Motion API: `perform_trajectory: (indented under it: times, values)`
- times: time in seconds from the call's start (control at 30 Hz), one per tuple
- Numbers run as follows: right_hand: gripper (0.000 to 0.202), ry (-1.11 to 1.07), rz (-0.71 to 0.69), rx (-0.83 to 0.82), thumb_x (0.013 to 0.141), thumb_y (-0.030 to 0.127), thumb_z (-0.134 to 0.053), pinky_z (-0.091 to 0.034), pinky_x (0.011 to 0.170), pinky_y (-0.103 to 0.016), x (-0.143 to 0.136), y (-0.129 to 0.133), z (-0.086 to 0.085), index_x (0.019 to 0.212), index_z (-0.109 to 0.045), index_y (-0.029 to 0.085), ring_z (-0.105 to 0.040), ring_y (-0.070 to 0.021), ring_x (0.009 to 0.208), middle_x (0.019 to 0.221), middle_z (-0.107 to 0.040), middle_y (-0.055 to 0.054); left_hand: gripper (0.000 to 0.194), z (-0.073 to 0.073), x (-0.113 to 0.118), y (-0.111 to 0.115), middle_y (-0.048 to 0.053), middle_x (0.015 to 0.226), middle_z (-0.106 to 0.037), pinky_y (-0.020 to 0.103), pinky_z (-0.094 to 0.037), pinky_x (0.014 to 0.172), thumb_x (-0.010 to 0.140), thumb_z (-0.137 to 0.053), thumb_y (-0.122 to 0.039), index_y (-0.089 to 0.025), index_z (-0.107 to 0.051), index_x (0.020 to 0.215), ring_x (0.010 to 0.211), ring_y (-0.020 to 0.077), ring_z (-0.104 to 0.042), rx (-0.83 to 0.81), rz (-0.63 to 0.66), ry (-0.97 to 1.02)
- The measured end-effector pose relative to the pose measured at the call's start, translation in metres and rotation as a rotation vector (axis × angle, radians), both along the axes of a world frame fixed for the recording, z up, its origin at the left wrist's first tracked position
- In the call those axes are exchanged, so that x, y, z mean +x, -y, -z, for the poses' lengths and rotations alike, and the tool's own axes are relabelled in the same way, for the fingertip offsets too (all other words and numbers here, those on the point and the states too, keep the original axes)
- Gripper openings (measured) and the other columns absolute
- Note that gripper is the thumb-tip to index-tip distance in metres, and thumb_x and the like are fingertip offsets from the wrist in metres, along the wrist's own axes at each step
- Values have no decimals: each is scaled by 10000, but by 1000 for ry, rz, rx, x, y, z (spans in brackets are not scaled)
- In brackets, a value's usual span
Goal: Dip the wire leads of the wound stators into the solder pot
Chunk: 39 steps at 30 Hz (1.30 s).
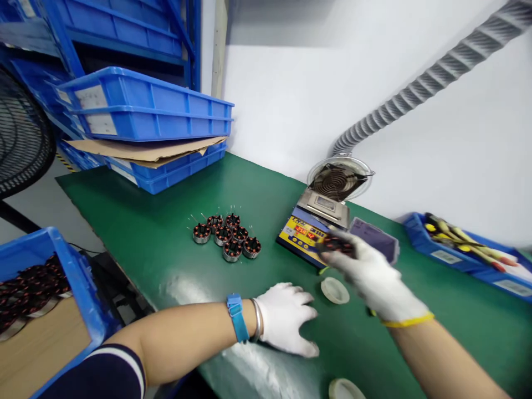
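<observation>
My right hand (361, 266), in a white glove with a yellow cuff, grips a motor stator (338, 246) with dark and copper windings, in front of the soldering station (302, 235) with its lit red digits. That stator is partly blurred. My left hand (288, 318), also gloved, lies over the green table with fingers spread and nothing in them. A pale round ring (334, 290) lies between the two hands, and a second ring (346, 390) is cut by the bottom edge. Several stators (223, 235) stand grouped on the table, thin wires sticking up from some.
Blue crates (158, 111) with cardboard between them are stacked at the back left. A crate (78, 288) of stators stands at left, near a black fan (22, 133). A round fume hood (341, 178) hangs behind the station; blue trays (457, 252) hold tools at right.
</observation>
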State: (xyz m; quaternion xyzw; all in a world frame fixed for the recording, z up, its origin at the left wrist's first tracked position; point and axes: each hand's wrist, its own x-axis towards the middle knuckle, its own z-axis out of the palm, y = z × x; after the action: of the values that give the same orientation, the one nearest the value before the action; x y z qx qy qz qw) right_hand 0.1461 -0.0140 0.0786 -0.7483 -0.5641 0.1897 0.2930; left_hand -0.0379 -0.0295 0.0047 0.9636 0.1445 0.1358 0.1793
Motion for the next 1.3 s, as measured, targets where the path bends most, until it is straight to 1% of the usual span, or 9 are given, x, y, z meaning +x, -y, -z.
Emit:
perform_trajectory:
  times: [0.2,0.37,0.47,0.53,0.7,0.8,0.93,1.13,1.3]
  values:
    - [645,68,-206,-135,634,482,-728,-496,890,-430,-76,-12,31,1180,-583,171,-589,-232,1026,1110,-617,-101,664,-14,-4,8,146,1315,-559,450,-428,1024,731,-645,-458,-158,-541,1314,1187,338,-538,-147,-66,-28]
    - [1021,123,-324,-86,418,547,-828,-508,886,-381,-60,-8,23,1350,-483,312,-575,-249,1077,1288,-543,-37,497,-15,7,2,166,1218,-619,502,-437,1014,778,-583,-418,-148,-615,1194,1146,363,-575,-249,-184,-124]
    - [904,223,-143,43,606,578,-735,-459,982,-398,-13,42,16,1408,-385,351,-485,-244,1218,1399,-442,-6,583,-7,16,-5,199,1353,-522,489,-358,1106,770,-565,-394,-91,-556,1269,1301,346,-456,-219,-271,-18]
    - [795,317,75,129,752,522,-642,-369,1079,-401,35,85,16,1435,-335,255,-390,-226,1299,1443,-373,-62,687,0,24,-14,232,1441,-416,474,-295,1153,778,-538,-404,-24,-469,1346,1378,331,-357,-199,-367,109]
    - [619,543,633,78,781,417,-649,-190,1127,-542,147,180,30,1302,-454,146,-207,-322,1360,1419,-319,-161,816,11,53,-33,292,1491,-289,445,-211,1187,799,-497,-455,76,-347,1400,1427,324,-256,-251,-671,362]
    - [489,570,780,-78,740,437,-692,-249,1077,-567,170,207,40,1107,-557,143,-303,-330,1286,1286,-439,-140,900,8,68,-39,321,1521,-166,473,-159,1189,774,-550,-479,88,-286,1421,1453,357,-133,-320,-819,454]
    - [364,515,866,-231,728,368,-708,-342,988,-560,174,208,45,960,-562,129,-448,-291,1106,1111,-512,-113,944,0,74,-46,302,1549,-20,505,-135,1182,777,-575,-521,35,-233,1459,1453,396,-32,-423,-968,507]
    - [267,396,760,-244,880,391,-565,-435,921,-414,172,212,28,975,-575,142,-496,-184,996,1057,-533,-83,807,-4,58,-39,257,1528,-195,464,-215,1175,749,-620,-489,-50,-395,1388,1443,349,-188,-436,-909,699]
    - [292,301,315,22,856,389,-613,-451,905,-354,105,185,8,984,-583,128,-520,-165,1009,1102,-553,-73,773,-22,54,4,157,1410,-451,396,-550,828,747,-607,-615,-207,-381,1364,989,242,-639,-949,-529,798]
